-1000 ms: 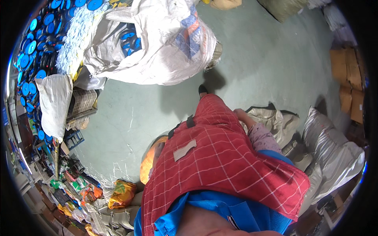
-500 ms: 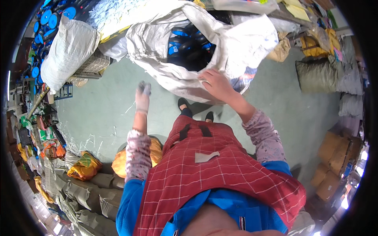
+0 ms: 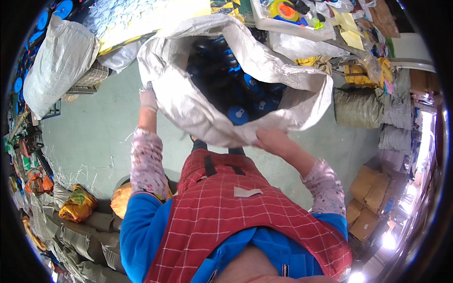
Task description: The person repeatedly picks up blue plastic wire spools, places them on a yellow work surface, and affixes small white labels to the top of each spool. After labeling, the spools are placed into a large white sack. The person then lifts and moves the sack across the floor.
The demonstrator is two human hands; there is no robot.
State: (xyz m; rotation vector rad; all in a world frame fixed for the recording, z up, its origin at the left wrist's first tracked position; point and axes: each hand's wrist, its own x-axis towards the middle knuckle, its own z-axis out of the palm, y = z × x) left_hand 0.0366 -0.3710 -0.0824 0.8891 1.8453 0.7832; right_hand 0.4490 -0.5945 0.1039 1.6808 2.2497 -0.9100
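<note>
A large white woven sack [image 3: 188,111] stands in front of me with its mouth wide. Inside lie several blue-and-black wheel-like round parts [image 3: 238,114], partly in shadow. My left hand [image 3: 148,99], in a pale glove with grey fingertips, is closed on the sack's left side; its fingertips are partly hidden. With bare fingers, my right hand [image 3: 274,140] grips the near rim of the sack, right of its middle. The fingers there are curled under and slightly blurred.
Beyond the sack, a worktable holds pale blue small pieces [image 3: 137,19] and a white plastic bin [image 3: 288,23]. A full white sack [image 3: 59,68] leans at the left. An orange bag [image 3: 121,200] sits by my left elbow; cardboard boxes [image 3: 370,188] stand at the right.
My left hand has moved from free air to the sack's left side. My right hand has shifted along the near rim. The sack's mouth is spread wider, showing more parts.
</note>
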